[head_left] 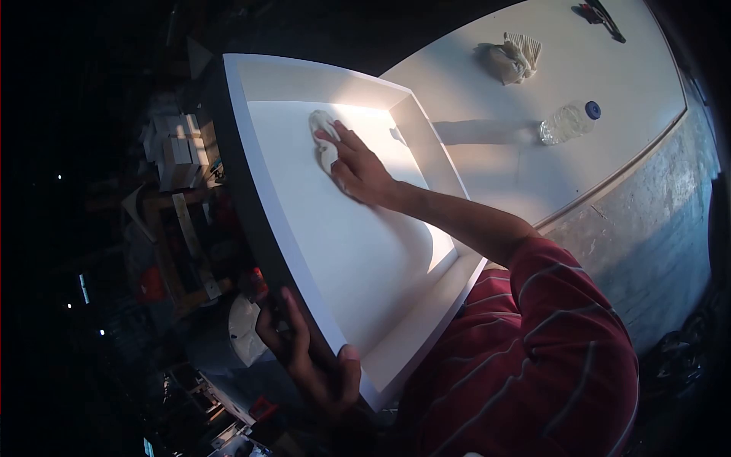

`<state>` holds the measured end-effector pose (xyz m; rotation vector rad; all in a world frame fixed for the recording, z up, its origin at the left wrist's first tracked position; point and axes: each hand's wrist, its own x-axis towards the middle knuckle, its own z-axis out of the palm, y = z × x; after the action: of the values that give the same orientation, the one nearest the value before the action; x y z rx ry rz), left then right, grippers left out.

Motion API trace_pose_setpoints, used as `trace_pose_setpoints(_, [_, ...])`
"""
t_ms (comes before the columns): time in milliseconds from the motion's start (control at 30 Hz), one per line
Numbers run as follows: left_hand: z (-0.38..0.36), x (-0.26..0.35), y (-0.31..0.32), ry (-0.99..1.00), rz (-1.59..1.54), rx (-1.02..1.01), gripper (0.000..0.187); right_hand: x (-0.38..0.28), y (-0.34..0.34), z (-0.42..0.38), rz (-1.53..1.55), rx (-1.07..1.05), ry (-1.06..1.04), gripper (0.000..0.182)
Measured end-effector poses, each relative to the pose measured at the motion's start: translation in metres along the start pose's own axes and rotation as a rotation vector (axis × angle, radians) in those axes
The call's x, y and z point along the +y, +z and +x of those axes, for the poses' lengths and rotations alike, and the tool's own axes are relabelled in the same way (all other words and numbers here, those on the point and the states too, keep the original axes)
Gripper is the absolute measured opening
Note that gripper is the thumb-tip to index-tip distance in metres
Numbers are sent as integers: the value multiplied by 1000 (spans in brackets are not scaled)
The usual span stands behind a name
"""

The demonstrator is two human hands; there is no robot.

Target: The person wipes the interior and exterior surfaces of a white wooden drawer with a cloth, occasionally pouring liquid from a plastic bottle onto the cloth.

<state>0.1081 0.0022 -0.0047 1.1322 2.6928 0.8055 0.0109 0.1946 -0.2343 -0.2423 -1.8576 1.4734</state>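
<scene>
A shallow white box (335, 251) with raised sides and a dark outer face is tilted up in front of my body. My left hand (324, 365) grips its lower left corner, thumb at the rim and fingers along the dark outer side. Inside the box, my right hand (361, 169) presses a crumpled white cloth (326, 148) against the inner panel, toward the upper left. The fingers are bent over the cloth and partly cover it. The underside of the cloth is hidden.
Behind the box stands a large white table (502, 175). On it are a clear plastic bottle (565, 124) with a blue cap lying on its side, a crumpled striped cloth (515, 59) and a dark tool (601, 17). Stacked pale blocks (181, 156) sit in the dim area at left.
</scene>
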Motion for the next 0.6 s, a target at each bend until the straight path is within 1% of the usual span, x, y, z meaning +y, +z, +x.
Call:
trace_pose_setpoints(33, [-1,2,2,-5,1,-12,83,-43,3,7,2,-64,-158,52])
trace_pose_setpoints(67, [-1,4,5,-40,-45,16,83,-73,9,6,-8,-103,-365,52])
trace_pose_setpoints(100, [0,5,5,-71,-89,48,84,-91,17,0,-18,-155,-447,51])
trace_pose_setpoints(167, [0,-5,5,-60,-106,64,84,-80,15,-6,-90,-172,-437,49])
trace_pose_setpoints(200, [-1,-12,5,-54,-127,82,85,-60,12,-11,-172,-138,-297,49])
trace_pose_setpoints(233, [-1,-20,5,-48,-126,90,85,-25,7,-12,-254,-105,-164,49])
trace_pose_setpoints(300, [-7,-32,3,-49,-102,79,85,67,-11,-16,-285,-6,281,46])
trace_pose_setpoints(333, [-7,-30,2,-28,-59,75,85,142,0,-27,-517,-42,242,47])
trace_pose_setpoints(367, [-5,-26,4,-4,-16,71,86,192,13,-33,-748,-72,197,48])
trace_pose_setpoints(400, [-5,-19,8,-24,-77,91,85,137,7,-19,-482,-46,244,48])
trace_pose_setpoints(433, [-3,-17,7,-32,-77,101,85,56,0,0,-214,-27,295,48])
trace_pose_setpoints(467, [-5,-14,4,-36,-48,66,85,24,13,11,-203,6,40,48])
trace_pose_setpoints(500, [-4,-10,4,-30,-21,31,84,-26,19,22,-141,-12,-51,48])
trace_pose_setpoints(533, [-2,-7,2,-27,-19,33,84,-58,28,34,-64,-30,-240,49])
trace_pose_setpoints(567, [0,-5,-3,-31,31,11,83,-77,47,47,10,36,-385,50])
trace_pose_setpoints(600, [3,-4,-7,-31,81,-9,82,-89,51,57,-39,81,-408,51])
